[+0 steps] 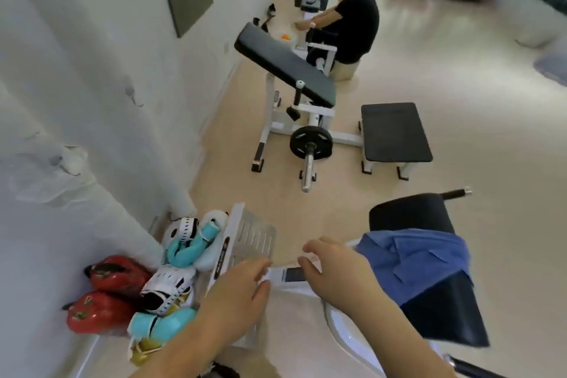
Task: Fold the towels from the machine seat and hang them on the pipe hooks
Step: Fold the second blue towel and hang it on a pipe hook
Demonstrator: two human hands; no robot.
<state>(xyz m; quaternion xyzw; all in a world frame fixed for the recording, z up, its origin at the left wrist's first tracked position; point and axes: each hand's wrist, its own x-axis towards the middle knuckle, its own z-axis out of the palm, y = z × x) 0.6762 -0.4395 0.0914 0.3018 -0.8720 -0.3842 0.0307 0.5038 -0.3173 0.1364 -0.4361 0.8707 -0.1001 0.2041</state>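
A blue towel [414, 258] lies crumpled over the black machine seat [445, 313] at the lower right. My right hand [334, 270] hovers just left of the towel, fingers apart, holding nothing. My left hand [242, 285] is spread over the white slotted machine cover [251, 239], also empty. On the white pipe [46, 120] at the left, one metal hook [135, 98] is bare. A lower hook [66, 163] carries a white towel [52, 178].
Red boxing gloves [110, 294] and teal-and-white gloves [184, 248] lie by the wall. Ahead stand a black padded curl bench [285, 67] with a weight plate [311, 143] and a black seat [394, 132]. A person in black [352, 24] works farther back.
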